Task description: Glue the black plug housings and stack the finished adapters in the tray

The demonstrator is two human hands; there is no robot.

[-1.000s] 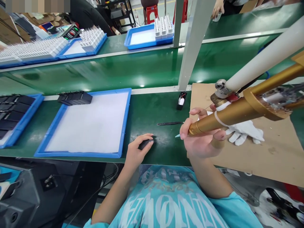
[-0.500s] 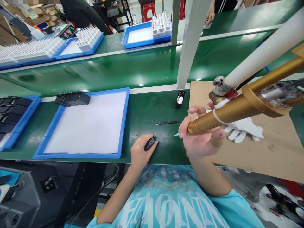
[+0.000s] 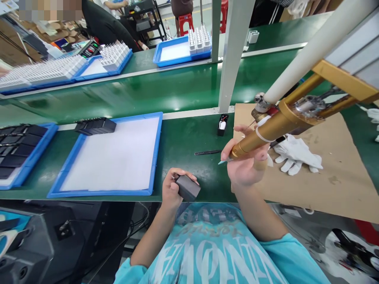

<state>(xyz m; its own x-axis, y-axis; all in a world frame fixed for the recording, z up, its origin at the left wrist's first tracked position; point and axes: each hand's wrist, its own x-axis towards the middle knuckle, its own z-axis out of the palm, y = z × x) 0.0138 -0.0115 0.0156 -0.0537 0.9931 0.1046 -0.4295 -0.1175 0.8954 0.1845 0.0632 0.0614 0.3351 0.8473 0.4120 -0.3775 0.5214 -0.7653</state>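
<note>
My left hand [image 3: 171,191] is closed round a small black plastic box [image 3: 188,187] just above the table's front edge; its long flat side is turned up to me. My right hand [image 3: 244,171] is wrapped round the lower end of a gold-coloured tubular tool [image 3: 260,132], palm up, with a tan covering on one finger. From the tool's lower end a thin pale-blue tip points left toward the box, apart from it. Behind my hands lie black tweezers [image 3: 207,152]. An open black box with a white part inside [image 3: 222,124] stands further back.
On the left, a blue tray [image 3: 152,173] lined with white holds several black boxes [image 3: 96,126] at its back corner. Another tray [image 3: 35,157] carries more. White gloves [image 3: 297,154] lie on brown cardboard [image 3: 334,193]. A metal post [image 3: 232,59] rises at the back.
The black box in my left hand has turned from a narrow end view to show its long side. The gold tool and my right hand have shifted slightly left.
</note>
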